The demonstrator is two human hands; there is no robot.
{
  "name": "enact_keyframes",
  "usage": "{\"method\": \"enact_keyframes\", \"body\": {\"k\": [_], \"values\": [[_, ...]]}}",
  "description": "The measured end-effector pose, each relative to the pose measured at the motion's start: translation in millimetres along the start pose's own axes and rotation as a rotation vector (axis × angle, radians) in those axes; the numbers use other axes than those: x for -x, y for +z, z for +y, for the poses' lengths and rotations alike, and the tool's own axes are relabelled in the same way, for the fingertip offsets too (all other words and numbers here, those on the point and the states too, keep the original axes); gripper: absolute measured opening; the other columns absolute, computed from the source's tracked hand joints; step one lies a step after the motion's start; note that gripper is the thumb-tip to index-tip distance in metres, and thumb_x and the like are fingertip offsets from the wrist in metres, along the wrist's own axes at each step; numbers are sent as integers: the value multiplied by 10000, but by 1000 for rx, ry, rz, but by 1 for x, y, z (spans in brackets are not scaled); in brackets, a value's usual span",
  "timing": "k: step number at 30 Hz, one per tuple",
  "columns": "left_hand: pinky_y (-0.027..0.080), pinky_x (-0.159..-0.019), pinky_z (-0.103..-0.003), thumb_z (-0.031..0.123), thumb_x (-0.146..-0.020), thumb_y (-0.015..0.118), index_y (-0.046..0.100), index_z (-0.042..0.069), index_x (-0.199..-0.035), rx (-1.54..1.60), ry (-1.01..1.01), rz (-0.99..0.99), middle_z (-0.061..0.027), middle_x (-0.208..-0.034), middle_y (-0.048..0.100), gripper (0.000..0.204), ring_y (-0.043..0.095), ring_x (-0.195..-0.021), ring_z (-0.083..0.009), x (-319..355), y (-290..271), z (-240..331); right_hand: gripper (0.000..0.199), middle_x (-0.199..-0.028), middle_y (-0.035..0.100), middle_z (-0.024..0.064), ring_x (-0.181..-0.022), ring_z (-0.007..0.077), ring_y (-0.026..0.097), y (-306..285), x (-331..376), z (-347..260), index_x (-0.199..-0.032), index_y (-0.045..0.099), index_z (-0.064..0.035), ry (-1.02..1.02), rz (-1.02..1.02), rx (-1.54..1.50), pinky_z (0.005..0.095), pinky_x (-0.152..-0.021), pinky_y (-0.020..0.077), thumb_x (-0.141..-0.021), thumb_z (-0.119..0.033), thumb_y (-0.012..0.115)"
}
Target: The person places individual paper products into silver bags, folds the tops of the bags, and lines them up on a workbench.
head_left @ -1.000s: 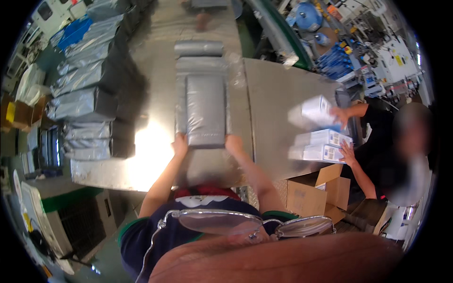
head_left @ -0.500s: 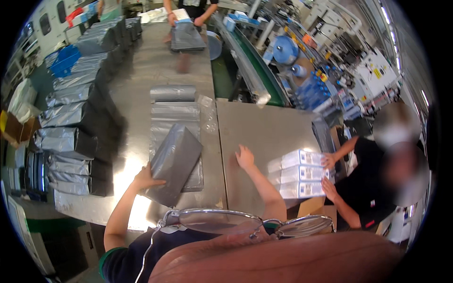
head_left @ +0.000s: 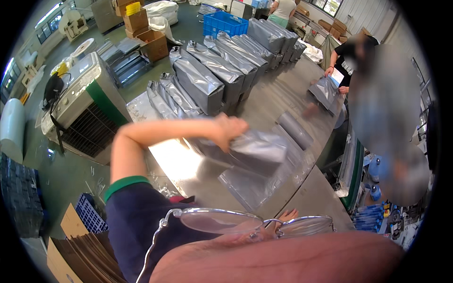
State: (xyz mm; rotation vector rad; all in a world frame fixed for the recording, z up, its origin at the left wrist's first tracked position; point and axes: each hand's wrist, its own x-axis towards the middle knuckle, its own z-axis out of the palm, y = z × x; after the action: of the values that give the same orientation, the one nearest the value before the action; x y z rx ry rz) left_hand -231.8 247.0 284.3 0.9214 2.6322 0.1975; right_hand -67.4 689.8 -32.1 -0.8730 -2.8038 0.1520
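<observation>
My left hand (head_left: pixel 229 131), smeared by motion, is closed on one end of a grey plastic-wrapped package (head_left: pixel 259 152), box-shaped and tilted above the table. Beneath the package lie flat grey plastic bags (head_left: pixel 243 188). Beyond them, a rolled grey bundle (head_left: pixel 295 130) rests on the metal table (head_left: pixel 269 106). Down near the glasses' rim, my right hand (head_left: pixel 289 215) shows with fingers stretched out over the table, holding nothing. Part of it is hidden behind the glasses (head_left: pixel 222 211). Several upright grey wrapped packages (head_left: pixel 200 82) stand in a row left of my left hand.
A co-worker (head_left: pixel 344 59) handles a grey bag (head_left: pixel 324 92) at the far right. Behind the row stands a blue crate (head_left: pixel 225 23). A cooler-like machine (head_left: pixel 87 106) and cardboard boxes (head_left: pixel 153 43) are on the floor at left. A conveyor (head_left: pixel 351 170) runs along the right.
The view has swung left. My left hand has lifted the grey package off the flat bags toward the row. My right hand now shows only at the glasses' edge.
</observation>
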Motion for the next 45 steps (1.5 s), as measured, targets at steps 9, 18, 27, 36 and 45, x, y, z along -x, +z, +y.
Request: {"method": "enact_keyframes", "body": {"k": [9, 18, 27, 36, 45], "values": [[278, -835, -559, -24, -591, 553, 323, 144, -1172, -361, -125, 154, -65, -1237, 278, 647, 247, -1169, -246, 65, -19, -226, 494, -1348, 75, 56, -1237, 216, 78, -15, -6, -32, -1284, 129, -116, 190, -242, 169, 458, -964, 121, -845, -269, 296], [229, -875, -530, 60, -667, 473, 253, 182, -1255, -735, -456, 793, -96, -1325, 162, 639, 201, -1202, -282, 40, 34, -153, 516, -1342, 101, 66, -1233, 217, 85, -24, 7, -20, -1281, 141, -112, 230, -273, 114, 483, -953, 83, -817, -261, 308], [109, -927, -549, 215, -748, 465, 248, 77, -1241, 310, -245, 536, -168, -1288, 208, 557, 157, -1208, -301, -63, 282, 15, 500, -1351, 44, 58, -1243, 208, 28, -14, 12, -33, -1285, 111, -95, 243, -252, 88, 465, -973, 38, -849, -287, 262], [19, -954, -507, 256, -806, 359, 294, 39, -1212, 295, -343, 355, -167, -1288, 206, 466, 114, -1212, -332, -45, 312, -2, 510, -1089, 458, 147, -1037, 290, 404, -72, -57, 18, -1128, 387, -34, 209, -7, -119, 444, -902, 271, -696, -251, 549], [25, -954, -504, 236, -770, 383, 346, 31, -1146, 34, -217, 570, -168, -1257, 261, 430, 158, -1198, -342, -44, 355, -27, 910, -1240, 273, 180, -1159, 289, 264, -172, -189, 194, -1251, 183, -86, 647, 178, 169, 400, -925, 266, -541, -318, 704]]}}
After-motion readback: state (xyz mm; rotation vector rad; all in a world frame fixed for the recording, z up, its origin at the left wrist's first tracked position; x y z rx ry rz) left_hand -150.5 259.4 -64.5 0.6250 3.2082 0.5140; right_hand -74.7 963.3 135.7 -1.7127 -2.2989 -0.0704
